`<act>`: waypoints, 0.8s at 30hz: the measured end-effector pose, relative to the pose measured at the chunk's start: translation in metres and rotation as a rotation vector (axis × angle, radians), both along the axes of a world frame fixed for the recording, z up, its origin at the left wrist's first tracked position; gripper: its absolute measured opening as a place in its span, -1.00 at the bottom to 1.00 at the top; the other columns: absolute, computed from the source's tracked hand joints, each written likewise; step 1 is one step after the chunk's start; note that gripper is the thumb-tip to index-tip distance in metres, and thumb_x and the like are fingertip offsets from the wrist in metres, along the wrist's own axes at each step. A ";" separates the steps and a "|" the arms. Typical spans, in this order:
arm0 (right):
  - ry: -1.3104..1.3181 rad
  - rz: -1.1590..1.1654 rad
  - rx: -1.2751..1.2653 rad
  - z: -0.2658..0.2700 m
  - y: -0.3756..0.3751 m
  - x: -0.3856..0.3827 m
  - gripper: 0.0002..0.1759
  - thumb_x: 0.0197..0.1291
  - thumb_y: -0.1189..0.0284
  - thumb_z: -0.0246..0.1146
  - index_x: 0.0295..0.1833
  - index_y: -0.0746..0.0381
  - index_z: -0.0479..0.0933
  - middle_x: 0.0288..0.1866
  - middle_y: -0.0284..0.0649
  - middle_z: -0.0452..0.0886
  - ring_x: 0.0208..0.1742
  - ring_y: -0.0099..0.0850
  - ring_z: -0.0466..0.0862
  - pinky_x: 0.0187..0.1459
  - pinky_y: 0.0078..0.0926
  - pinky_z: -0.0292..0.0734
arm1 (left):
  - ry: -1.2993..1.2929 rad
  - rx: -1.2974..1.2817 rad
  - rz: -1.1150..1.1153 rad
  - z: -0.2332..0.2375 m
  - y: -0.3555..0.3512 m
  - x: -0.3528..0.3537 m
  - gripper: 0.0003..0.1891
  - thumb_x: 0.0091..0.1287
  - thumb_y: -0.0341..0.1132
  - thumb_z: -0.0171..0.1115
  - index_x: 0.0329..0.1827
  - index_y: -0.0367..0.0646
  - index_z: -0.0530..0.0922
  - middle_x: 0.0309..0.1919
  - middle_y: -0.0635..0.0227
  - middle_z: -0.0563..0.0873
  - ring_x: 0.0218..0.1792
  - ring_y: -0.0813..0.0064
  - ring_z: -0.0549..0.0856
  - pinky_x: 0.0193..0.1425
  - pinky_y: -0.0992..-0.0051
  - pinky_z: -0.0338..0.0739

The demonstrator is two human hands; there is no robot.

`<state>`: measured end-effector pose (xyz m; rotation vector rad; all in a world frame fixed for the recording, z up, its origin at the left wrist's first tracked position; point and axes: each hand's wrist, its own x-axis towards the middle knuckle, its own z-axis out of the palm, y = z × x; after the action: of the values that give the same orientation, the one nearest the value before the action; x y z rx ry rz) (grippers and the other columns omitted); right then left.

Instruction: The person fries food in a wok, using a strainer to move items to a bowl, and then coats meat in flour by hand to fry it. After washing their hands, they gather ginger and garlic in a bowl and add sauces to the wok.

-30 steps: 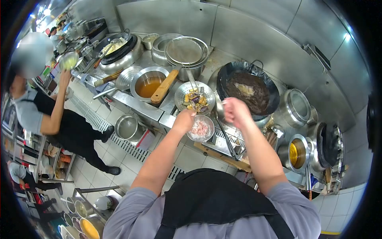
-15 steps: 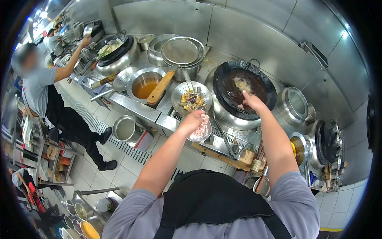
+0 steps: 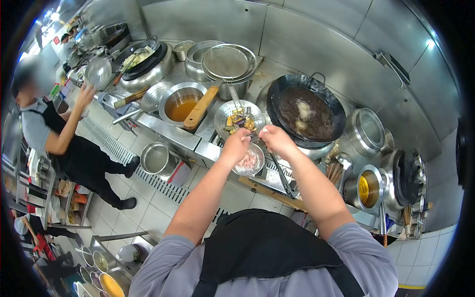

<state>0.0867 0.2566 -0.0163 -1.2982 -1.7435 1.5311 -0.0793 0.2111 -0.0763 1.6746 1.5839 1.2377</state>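
Observation:
A small bowl (image 3: pixel 238 169) of pale pink raw meat pieces (image 3: pixel 250 161) sits below my two hands at the counter's front edge. My left hand (image 3: pixel 236 147) is closed beside the bowl's upper rim; what its fingers pinch is hidden. Close to its right, my right hand (image 3: pixel 278 140) is closed too, with a small whitish piece, apparently meat, at its fingertips. Behind them a perforated strainer (image 3: pixel 221 117) carries fried yellow and purple vegetable pieces (image 3: pixel 239 122). To the right, a black wok (image 3: pixel 332 105) of dark oil has pale, foaming pieces (image 3: pixel 303 111) frying in it.
Left of the strainer stands a pot (image 3: pixel 167 97) of amber liquid, crossed by a wooden handle (image 3: pixel 202 110). A pot of yellow oil (image 3: pixel 352 184) is at the right. A co-worker (image 3: pixel 64 131) stands at the left, raising a ladle (image 3: pixel 98 73). A metal bucket (image 3: pixel 156 157) stands below the counter.
My right hand has come back from over the wok to beside my left hand. My left hand has risen slightly. More pale pieces show in the oil. The co-worker's arm has lowered.

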 end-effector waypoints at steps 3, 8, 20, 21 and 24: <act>0.349 -0.069 -0.482 0.022 -0.003 0.011 -0.74 0.22 0.32 0.11 -0.51 0.16 0.34 -0.64 -0.43 0.27 -0.67 -0.59 0.27 -0.64 -0.56 0.18 | -0.296 -0.386 0.006 -0.005 0.005 -0.009 -0.79 0.33 -0.28 0.07 -0.19 -0.27 0.52 -0.48 0.36 0.57 -0.41 0.45 0.56 -0.27 0.47 0.46; 0.342 -0.157 -0.264 0.046 0.015 0.036 -0.80 0.33 0.34 0.03 -0.27 0.22 0.46 -0.49 -0.24 0.55 -0.68 -0.58 0.39 -0.66 -0.64 0.30 | -0.792 -0.600 0.002 0.000 -0.008 -0.015 -0.82 0.30 -0.28 0.08 -0.19 -0.21 0.50 -0.58 0.44 0.46 -0.52 0.57 0.46 -0.41 0.57 0.37; -0.647 -0.186 0.393 0.033 0.077 0.141 -0.32 0.27 -0.07 -0.09 -0.03 0.39 0.51 -0.11 0.11 0.60 0.00 -0.09 0.58 0.06 -0.28 0.40 | -0.684 -0.586 -0.115 0.020 -0.009 0.012 -0.54 0.16 -0.60 -0.05 0.18 -0.37 0.25 -0.30 0.12 0.58 -0.34 0.36 0.67 -0.28 0.51 0.57; -0.613 -0.158 0.425 0.040 0.068 0.132 -0.39 0.24 -0.02 -0.02 -0.04 0.36 0.52 -0.15 0.09 0.61 -0.05 -0.10 0.60 0.03 -0.28 0.43 | -0.684 -0.593 -0.115 0.021 -0.008 0.015 -0.54 0.16 -0.60 -0.05 0.18 -0.37 0.25 -0.30 0.12 0.58 -0.34 0.36 0.67 -0.28 0.51 0.57; -0.491 0.139 0.540 0.063 0.011 0.071 -0.57 0.09 0.20 0.26 0.02 0.22 0.54 -0.19 -0.01 0.63 -0.12 -0.19 0.64 -0.03 -0.32 0.48 | -0.878 -0.513 -0.232 0.039 -0.003 0.027 -0.49 0.20 -0.52 0.11 0.23 -0.30 0.21 -0.28 0.16 0.61 -0.32 0.41 0.66 -0.27 0.54 0.53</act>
<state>0.1580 0.2680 0.0471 -1.3443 -2.3758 0.7311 -0.0521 0.2077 -0.0374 0.7780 0.9939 1.0882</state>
